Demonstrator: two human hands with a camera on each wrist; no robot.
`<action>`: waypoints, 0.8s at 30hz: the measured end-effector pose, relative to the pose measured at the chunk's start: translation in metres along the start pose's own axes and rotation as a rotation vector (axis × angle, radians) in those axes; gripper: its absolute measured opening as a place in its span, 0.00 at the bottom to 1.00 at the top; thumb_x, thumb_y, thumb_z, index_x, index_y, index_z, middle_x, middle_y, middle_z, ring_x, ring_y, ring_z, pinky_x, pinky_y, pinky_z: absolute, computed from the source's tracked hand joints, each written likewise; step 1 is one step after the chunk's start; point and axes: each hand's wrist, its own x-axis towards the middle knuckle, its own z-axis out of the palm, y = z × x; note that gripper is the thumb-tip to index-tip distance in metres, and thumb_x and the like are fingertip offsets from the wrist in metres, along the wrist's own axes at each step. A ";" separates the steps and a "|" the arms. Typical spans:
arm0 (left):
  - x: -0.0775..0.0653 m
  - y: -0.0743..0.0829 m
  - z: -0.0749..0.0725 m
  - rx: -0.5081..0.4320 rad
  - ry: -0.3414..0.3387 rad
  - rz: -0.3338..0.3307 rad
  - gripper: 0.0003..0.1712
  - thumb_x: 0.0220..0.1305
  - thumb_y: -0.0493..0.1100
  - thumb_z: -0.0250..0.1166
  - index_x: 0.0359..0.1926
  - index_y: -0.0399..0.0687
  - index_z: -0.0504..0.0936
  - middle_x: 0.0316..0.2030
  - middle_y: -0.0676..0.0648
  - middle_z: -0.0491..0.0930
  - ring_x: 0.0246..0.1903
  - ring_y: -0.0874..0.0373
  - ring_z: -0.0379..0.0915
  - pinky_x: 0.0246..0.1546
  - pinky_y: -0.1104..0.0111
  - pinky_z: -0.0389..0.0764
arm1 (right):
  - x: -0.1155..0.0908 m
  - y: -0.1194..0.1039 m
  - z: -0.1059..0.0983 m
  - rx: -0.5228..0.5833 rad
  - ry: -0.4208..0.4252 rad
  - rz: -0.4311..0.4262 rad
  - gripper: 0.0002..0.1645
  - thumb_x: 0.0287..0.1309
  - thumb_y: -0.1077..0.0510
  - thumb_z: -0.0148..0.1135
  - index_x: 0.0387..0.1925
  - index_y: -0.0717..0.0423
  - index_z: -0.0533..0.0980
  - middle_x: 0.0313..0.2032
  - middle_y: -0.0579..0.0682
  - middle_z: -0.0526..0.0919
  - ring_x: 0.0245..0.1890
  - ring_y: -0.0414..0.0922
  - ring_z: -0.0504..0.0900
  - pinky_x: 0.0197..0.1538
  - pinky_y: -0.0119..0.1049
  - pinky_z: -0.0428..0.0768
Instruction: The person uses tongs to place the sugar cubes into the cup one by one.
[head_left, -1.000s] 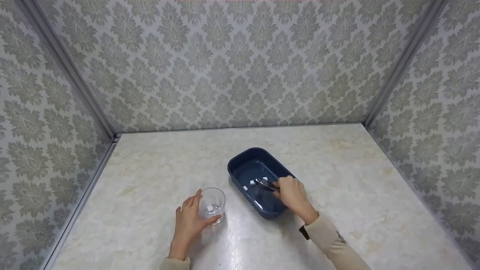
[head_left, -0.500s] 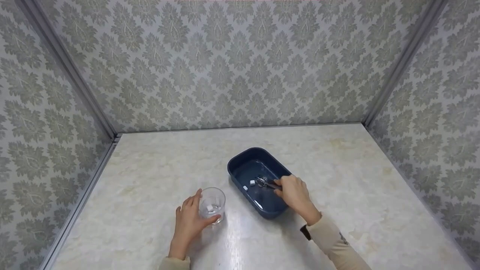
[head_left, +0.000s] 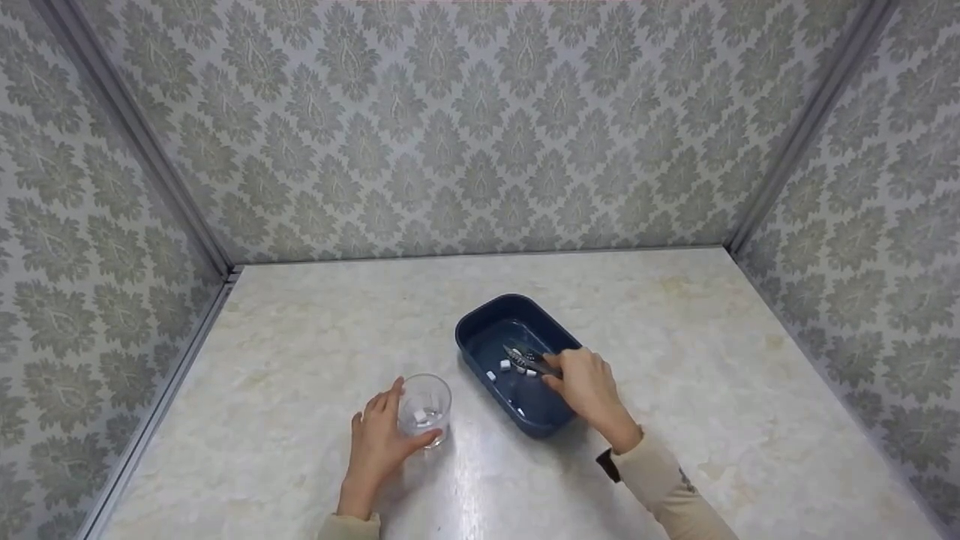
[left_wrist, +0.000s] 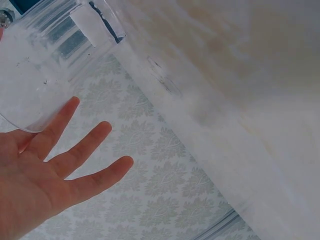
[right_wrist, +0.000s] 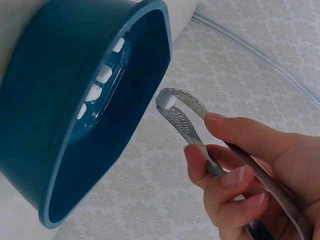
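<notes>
My left hand (head_left: 379, 442) holds a clear drinking glass (head_left: 438, 401) between thumb and index finger, its other fingers spread away from the wall in the left wrist view. Inside the glass lies a white cube (left_wrist: 89, 27). Metal tongs with perforated tips (right_wrist: 185, 122) are gripped in my right hand (head_left: 589, 386) over a dark blue rectangular dish (head_left: 540, 405). Pinched between the tong tips, a white cube (right_wrist: 166, 98) is raised off the dish floor. Several other white cubes (right_wrist: 104, 74) lie in the dish.
A pale marbled tabletop (head_left: 322, 322) carries the glass and the dish, which stand close together with a narrow gap. Patterned wall panels (head_left: 480, 135) enclose the back and both sides.
The tongs have come up from the dish floor with a white cube between their tips. Cubes that they covered show again. The left hand and glass have stayed put.
</notes>
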 end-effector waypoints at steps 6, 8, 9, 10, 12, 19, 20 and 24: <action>0.000 0.000 0.000 -0.007 0.003 0.001 0.57 0.31 0.66 0.70 0.62 0.43 0.63 0.51 0.40 0.74 0.54 0.43 0.67 0.48 0.41 0.63 | -0.002 -0.005 -0.003 0.018 0.007 0.008 0.18 0.46 0.52 0.66 0.42 0.49 0.80 0.37 0.51 0.84 0.29 0.46 0.82 0.27 0.38 0.75; 0.000 -0.001 0.000 -0.009 0.007 0.004 0.57 0.31 0.66 0.70 0.61 0.43 0.63 0.51 0.40 0.74 0.53 0.44 0.67 0.48 0.42 0.63 | -0.002 -0.006 -0.003 0.023 0.014 0.009 0.18 0.46 0.52 0.66 0.42 0.49 0.80 0.36 0.51 0.85 0.28 0.45 0.81 0.27 0.37 0.75; -0.001 -0.001 0.001 -0.008 0.010 0.007 0.57 0.31 0.66 0.70 0.61 0.43 0.63 0.51 0.40 0.75 0.53 0.44 0.67 0.48 0.42 0.63 | -0.003 -0.007 -0.004 0.027 0.020 0.008 0.17 0.45 0.52 0.66 0.42 0.49 0.81 0.35 0.51 0.85 0.27 0.44 0.81 0.27 0.37 0.75; -0.001 -0.001 0.001 -0.007 0.013 0.010 0.57 0.31 0.66 0.70 0.61 0.43 0.63 0.50 0.41 0.75 0.53 0.44 0.67 0.48 0.42 0.64 | -0.003 -0.007 -0.004 0.028 0.027 0.005 0.17 0.45 0.52 0.66 0.41 0.49 0.81 0.33 0.51 0.85 0.26 0.44 0.81 0.26 0.37 0.75; -0.001 -0.002 0.001 -0.006 0.022 0.015 0.57 0.31 0.66 0.70 0.61 0.43 0.63 0.50 0.42 0.76 0.53 0.44 0.68 0.47 0.42 0.64 | -0.004 -0.009 -0.005 0.031 0.040 -0.001 0.16 0.45 0.52 0.67 0.40 0.49 0.81 0.31 0.51 0.85 0.24 0.43 0.80 0.25 0.37 0.74; 0.000 -0.002 0.001 -0.005 0.035 0.026 0.57 0.31 0.67 0.70 0.61 0.43 0.63 0.49 0.44 0.76 0.52 0.44 0.68 0.46 0.43 0.65 | -0.008 -0.017 -0.011 0.065 0.060 -0.023 0.20 0.45 0.51 0.66 0.44 0.48 0.79 0.25 0.49 0.84 0.19 0.36 0.70 0.22 0.32 0.68; 0.000 -0.002 0.001 -0.007 0.034 0.026 0.57 0.31 0.67 0.70 0.61 0.43 0.63 0.49 0.44 0.76 0.52 0.44 0.68 0.46 0.43 0.65 | -0.008 -0.018 -0.011 0.067 0.065 -0.032 0.20 0.45 0.51 0.66 0.44 0.48 0.79 0.24 0.49 0.84 0.19 0.36 0.68 0.22 0.31 0.66; 0.000 -0.002 0.002 -0.006 0.036 0.029 0.57 0.31 0.67 0.70 0.61 0.44 0.63 0.49 0.44 0.76 0.52 0.44 0.68 0.46 0.42 0.65 | -0.012 -0.023 -0.014 0.065 0.095 -0.082 0.21 0.45 0.51 0.66 0.45 0.48 0.79 0.18 0.45 0.81 0.16 0.34 0.62 0.20 0.27 0.61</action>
